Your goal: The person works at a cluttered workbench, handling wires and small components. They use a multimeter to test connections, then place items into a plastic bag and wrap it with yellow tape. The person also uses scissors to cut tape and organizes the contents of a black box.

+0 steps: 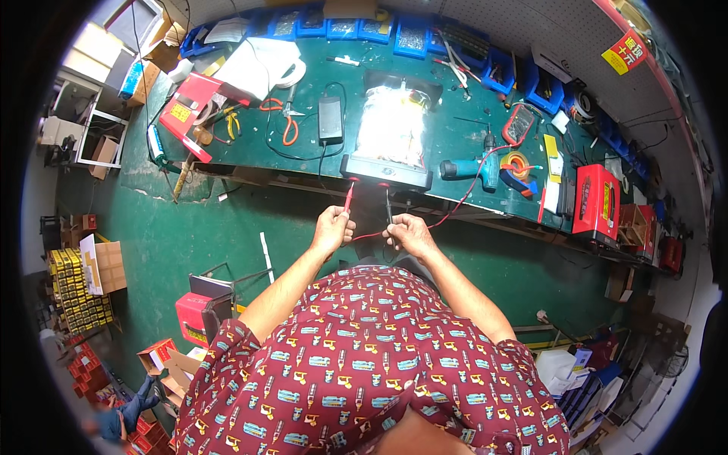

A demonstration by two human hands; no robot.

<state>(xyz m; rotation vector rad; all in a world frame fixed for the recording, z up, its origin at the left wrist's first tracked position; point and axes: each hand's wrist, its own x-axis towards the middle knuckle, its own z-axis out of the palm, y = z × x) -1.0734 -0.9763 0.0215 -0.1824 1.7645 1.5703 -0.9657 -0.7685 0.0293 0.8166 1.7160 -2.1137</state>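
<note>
My left hand is closed around a red test probe, its tip pointing up at the front panel of an opened machine. In my right hand a black test probe is pinched, aimed at the same panel. The machine stands at the bench's near edge, its inside washed out by glare. Whether the tips touch the red sockets on the panel, I cannot tell. A red lead runs rightward past my right hand to a red multimeter on the bench.
On the green bench lie a power adapter, scissors, a teal cordless drill and tape rolls. Blue parts bins line the back. A red-cased machine stands at right. A person is at lower left.
</note>
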